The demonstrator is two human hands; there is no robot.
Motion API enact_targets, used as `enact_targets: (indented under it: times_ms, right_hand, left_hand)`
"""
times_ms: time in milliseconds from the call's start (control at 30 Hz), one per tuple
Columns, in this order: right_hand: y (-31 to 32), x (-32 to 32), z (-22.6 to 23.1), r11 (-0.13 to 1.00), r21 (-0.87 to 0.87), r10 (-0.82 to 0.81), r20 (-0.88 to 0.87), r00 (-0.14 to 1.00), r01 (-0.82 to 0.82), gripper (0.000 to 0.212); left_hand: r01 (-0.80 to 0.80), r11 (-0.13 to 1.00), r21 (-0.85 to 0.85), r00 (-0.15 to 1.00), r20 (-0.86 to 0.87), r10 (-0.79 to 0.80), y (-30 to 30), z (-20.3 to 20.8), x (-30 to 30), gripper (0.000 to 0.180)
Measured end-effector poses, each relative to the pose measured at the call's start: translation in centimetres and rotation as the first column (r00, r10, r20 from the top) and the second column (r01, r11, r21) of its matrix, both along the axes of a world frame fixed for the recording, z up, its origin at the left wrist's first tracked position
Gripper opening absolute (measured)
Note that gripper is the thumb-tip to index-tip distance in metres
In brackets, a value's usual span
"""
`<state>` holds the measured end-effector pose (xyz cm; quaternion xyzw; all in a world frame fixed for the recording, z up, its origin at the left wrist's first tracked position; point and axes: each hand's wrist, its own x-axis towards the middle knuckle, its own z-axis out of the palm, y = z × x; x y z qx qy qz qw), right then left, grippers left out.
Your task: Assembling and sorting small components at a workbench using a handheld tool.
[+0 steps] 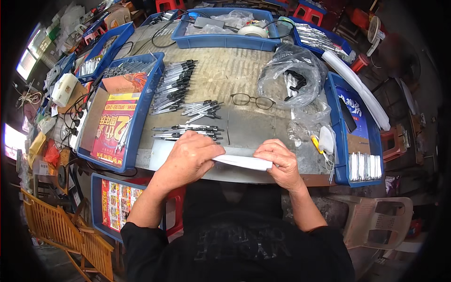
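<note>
White paper sleeve [244, 162] lengthwise left-right between left hand [190, 157] and right hand [279, 160].

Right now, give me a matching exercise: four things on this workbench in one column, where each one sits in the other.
1 glasses
2 white paper strip
3 tape roll
4 clear plastic bag

A held between both hands
B in the far blue tray
C mid-table, lying flat
D right of the glasses

Pairs: 1-C, 2-A, 3-B, 4-D

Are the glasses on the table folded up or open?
Open. The glasses lie on the table with their arms spread out behind the lenses.
</note>
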<state>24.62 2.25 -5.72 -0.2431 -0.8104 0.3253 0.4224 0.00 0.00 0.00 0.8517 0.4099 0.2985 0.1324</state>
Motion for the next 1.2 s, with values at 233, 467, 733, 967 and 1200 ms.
enact_targets:
  times_ms: [233,467,733,967,1200]
  right_hand:
    - [-0.5,0.3,-0.2,0.915,0.124,-0.379,-0.054,0.924,0.383,0.026]
    - [-2.8,3.4,-4.5,0.836,-0.028,-0.549,-0.051,0.835,0.548,0.017]
    - [-3.9,3.8,-6.1,0.784,-0.235,-0.562,0.125,0.817,0.575,0.014]
    - [-3.6,3.7,-5.9,0.767,-0.248,-0.572,0.155,0.806,0.592,0.015]
    - [-3.7,3.9,-6.5,0.759,-0.249,-0.586,0.141,0.798,0.602,0.014]
  left_hand:
    - [-0.014,0.994,0.106,0.996,-0.091,0.024,4.2,1.5,-2.8,0.023]
    - [-0.225,0.939,0.258,0.971,-0.013,0.237,13.3,4.0,-7.7,0.018]
    - [-0.284,0.851,0.442,0.889,-0.211,0.406,25.3,5.0,-10.2,0.018]
    - [-0.397,0.752,0.526,0.787,-0.227,0.574,31.8,2.7,-10.6,0.017]
    - [-0.492,0.718,0.493,0.726,-0.222,0.650,35.8,-0.4,-10.7,0.017]
